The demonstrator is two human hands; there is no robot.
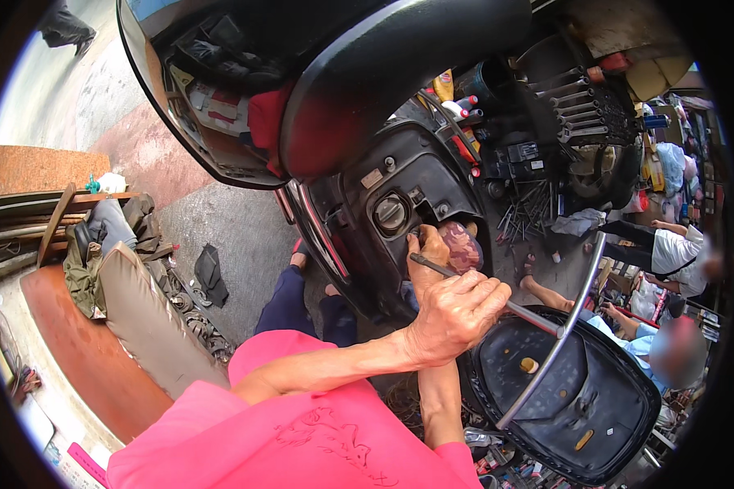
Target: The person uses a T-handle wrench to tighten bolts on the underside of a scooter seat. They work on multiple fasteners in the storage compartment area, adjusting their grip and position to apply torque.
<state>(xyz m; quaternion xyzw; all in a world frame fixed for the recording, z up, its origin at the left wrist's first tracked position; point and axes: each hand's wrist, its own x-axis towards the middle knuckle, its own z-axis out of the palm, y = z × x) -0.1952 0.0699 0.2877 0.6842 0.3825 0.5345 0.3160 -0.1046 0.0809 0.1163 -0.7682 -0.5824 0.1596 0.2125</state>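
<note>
My left hand (461, 318) is closed round the dark shaft of a long metal tool (514, 306), which joins a bent silver crossbar (584, 293) at the right. Just beyond it, my right hand (428, 261) has bent fingers at an opening in a scooter's black plastic body, beside a round cap (391, 213); what those fingertips hold is hidden. Pink camouflage material (465, 248) shows to the right of that hand. A black seat-shaped panel (571, 391) lies underside up at lower right. A large dark curved part (359, 65) of the scooter rises above the opening.
Wrenches (579, 106) and loose tools (523, 213) fill the upper right. Two other people, in light blue (624, 334) and white (677, 261), are low at the right among parts. Left stand cushions (143, 318) and boards (33, 228). Someone's leg (65, 33) shows top left.
</note>
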